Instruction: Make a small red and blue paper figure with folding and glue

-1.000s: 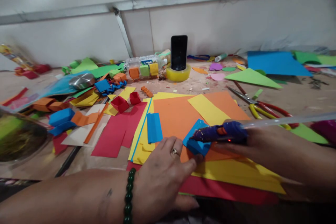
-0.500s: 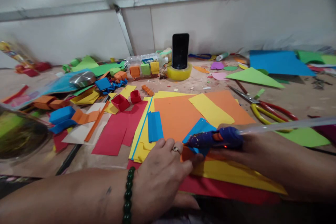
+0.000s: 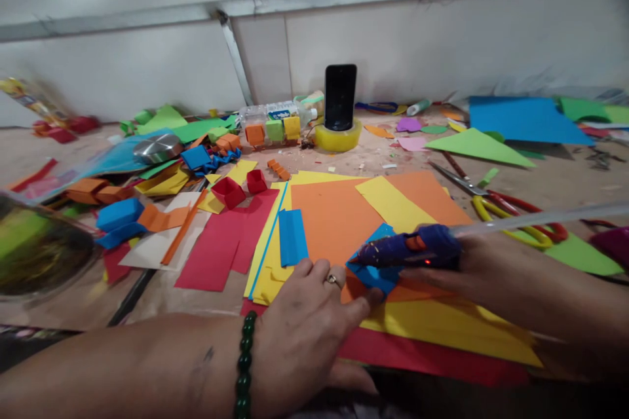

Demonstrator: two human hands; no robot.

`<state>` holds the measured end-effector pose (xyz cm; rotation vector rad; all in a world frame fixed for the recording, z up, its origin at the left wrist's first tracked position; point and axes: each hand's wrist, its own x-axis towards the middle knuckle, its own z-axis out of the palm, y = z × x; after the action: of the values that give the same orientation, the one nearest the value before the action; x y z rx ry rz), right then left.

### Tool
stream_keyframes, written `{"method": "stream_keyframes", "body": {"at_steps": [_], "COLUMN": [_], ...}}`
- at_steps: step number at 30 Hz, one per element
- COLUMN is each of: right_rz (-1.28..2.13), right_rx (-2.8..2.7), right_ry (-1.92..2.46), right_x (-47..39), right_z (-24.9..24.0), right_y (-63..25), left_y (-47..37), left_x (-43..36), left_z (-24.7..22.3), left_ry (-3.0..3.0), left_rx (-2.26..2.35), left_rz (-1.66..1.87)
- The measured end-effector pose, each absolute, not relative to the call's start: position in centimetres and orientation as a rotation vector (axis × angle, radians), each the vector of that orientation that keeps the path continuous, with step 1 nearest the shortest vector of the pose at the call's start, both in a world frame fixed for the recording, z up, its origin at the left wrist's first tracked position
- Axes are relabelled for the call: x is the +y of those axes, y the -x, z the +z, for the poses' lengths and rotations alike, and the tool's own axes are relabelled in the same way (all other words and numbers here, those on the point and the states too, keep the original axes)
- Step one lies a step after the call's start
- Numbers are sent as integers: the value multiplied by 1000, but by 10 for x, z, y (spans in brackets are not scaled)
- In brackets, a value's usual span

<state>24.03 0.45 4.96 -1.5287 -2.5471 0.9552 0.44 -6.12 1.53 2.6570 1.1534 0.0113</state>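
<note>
In my right hand [image 3: 457,268] is a dark blue hot glue gun [image 3: 407,252] with a lit red light and a long clear glue stick [image 3: 535,217] out of its back. Its nozzle points left, at the edge of a folded blue paper piece [image 3: 376,278]. My left hand [image 3: 309,321], wearing a ring and a green bead bracelet, holds that piece at its lower edge with a fingertip. Underneath lie orange sheets [image 3: 324,216], with yellow and red ones below. A second folded blue paper strip [image 3: 293,237] rests to the left, beyond my left knuckles.
Scissors [image 3: 511,213] with red and yellow handles lie at the right. A phone [image 3: 341,98] stands in a yellow tape roll [image 3: 339,136] at the back, beside a plastic bottle [image 3: 272,114]. Folded paper boxes [image 3: 228,192], scraps and a round container [image 3: 44,249] cover the left side.
The glue gun has shifted slightly right and up, its nozzle now over the blue paper's left edge. More of that piece shows. My left hand has hardly moved.
</note>
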Motion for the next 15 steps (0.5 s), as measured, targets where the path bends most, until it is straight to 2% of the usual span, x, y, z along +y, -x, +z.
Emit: {"method": "stream_keyframes", "body": {"at_steps": [8,15], "right_rz": [782,794], "right_rx": [-2555,-2536], "right_ry": [1512,1484], "right_x": [6,10], "right_z": [48,48], "right_y": [-242,-246], "left_y": [-4,-4], "left_x": [-61,-60], "left_z": [16,15], "left_ry": [-2651,-2673], "left_rx": [1152,1146], "left_rz": [-10,-18]}}
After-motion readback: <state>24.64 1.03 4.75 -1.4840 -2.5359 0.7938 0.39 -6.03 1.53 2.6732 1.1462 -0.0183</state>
